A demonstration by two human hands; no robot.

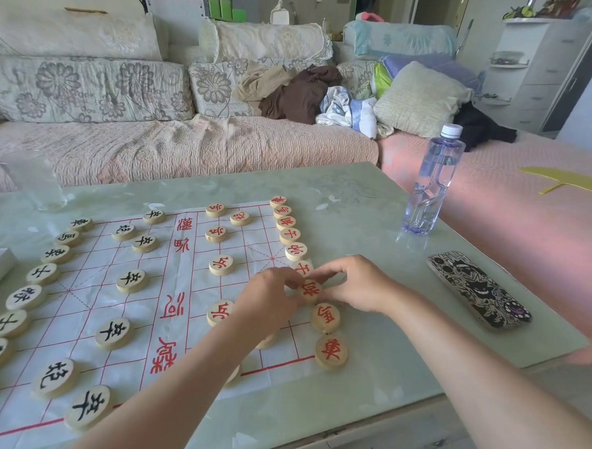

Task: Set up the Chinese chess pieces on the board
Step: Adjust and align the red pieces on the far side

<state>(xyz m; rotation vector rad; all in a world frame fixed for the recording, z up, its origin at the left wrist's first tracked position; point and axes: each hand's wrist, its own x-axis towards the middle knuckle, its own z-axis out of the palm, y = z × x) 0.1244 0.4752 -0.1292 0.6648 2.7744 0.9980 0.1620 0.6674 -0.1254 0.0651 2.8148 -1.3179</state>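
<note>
Two hands met over one red-lettered piece (309, 290) at the right edge of the board (86, 282). The left hand (266, 305) curled its fingers (290, 281) against the piece's left rim. The right hand (356, 286) pinched the opposite rim between thumb and fingertips, so both were grasping it. Whether the piece rested on the board or was raised off it could not be told. It sat within the line of red pieces (289, 236) running down that edge. Along the opposite, left edge ran black-lettered pieces (41, 273), with more of both colours spread over the grid. The board lay flat on the green tabletop (365, 382), which also carried a water bottle (432, 183), a phone (478, 290) and a glass (33, 179).
</note>
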